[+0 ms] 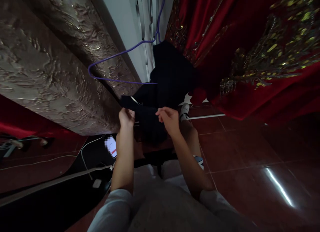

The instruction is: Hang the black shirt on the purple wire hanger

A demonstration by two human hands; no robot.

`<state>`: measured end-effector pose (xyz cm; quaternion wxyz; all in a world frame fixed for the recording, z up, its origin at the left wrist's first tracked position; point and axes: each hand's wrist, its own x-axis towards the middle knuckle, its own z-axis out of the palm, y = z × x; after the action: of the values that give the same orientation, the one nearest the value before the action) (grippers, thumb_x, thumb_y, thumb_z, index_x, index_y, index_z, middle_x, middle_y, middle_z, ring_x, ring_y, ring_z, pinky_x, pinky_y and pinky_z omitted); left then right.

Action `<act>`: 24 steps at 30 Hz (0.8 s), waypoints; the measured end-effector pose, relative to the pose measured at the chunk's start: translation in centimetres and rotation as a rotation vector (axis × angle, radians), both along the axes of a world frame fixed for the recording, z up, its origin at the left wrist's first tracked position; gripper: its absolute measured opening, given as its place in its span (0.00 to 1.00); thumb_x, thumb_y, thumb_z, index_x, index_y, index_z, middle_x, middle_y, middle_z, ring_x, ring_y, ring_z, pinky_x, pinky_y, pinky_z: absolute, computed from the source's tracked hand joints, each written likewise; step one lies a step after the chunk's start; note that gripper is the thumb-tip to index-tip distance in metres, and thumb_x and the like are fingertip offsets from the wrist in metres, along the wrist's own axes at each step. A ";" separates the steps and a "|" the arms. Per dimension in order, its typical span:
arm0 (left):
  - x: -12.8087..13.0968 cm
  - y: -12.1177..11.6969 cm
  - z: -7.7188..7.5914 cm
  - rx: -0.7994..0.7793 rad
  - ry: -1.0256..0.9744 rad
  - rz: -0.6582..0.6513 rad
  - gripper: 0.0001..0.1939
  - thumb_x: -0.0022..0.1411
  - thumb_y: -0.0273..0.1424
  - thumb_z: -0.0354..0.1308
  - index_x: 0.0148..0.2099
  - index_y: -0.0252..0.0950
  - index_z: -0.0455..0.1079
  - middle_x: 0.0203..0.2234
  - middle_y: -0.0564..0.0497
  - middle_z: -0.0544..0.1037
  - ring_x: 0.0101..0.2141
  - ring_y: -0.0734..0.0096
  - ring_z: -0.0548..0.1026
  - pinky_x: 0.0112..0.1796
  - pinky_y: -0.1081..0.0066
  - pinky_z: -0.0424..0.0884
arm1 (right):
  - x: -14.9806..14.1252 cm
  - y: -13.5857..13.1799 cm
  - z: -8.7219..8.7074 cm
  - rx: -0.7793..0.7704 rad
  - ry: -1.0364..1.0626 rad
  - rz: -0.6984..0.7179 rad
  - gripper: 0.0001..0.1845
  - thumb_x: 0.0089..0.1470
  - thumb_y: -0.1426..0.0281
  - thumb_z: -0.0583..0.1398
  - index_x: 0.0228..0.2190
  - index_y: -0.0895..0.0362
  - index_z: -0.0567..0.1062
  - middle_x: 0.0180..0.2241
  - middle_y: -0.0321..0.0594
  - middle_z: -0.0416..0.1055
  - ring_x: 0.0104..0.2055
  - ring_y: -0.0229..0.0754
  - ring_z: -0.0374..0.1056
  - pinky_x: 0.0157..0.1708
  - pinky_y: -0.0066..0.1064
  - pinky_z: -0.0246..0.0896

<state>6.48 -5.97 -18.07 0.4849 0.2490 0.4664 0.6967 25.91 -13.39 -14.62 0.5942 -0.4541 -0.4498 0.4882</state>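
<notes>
A dark navy garment [172, 75] hangs partly on a purple hanger [120, 53], its right side over the hanger's far arm while the near arm is bare. My left hand [126, 116] is closed on the garment's left edge, where a thin pale strip [135, 100] shows. Level with it, my right hand [169, 118] pinches the cloth further right, thumb and fingers together. The lower part of the garment droops between my forearms, too dark to make out its shape.
Textured beige fabric [62, 65] hangs at left; red cloth with gold sequins [275, 55] hangs at right. A lit phone [112, 147], white cables [82, 152] and a small white case [97, 183] lie low at left. Red tiles [237, 152] cover the floor.
</notes>
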 end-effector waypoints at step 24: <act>1.0 -9.0 2.7 0.225 0.887 -1.045 0.18 0.59 0.42 0.69 0.49 0.39 0.78 0.37 0.46 0.82 0.37 0.58 0.81 0.40 0.67 0.77 | 5.6 3.7 5.3 0.323 -0.436 0.269 0.06 0.45 0.76 0.58 0.24 0.57 0.76 0.25 0.35 0.71 0.31 0.40 0.68 0.34 0.30 0.65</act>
<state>7.49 -15.00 -15.39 0.4916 0.7508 0.3646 0.2484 31.49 -9.64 -9.34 0.4781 -0.3845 -0.6946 0.3756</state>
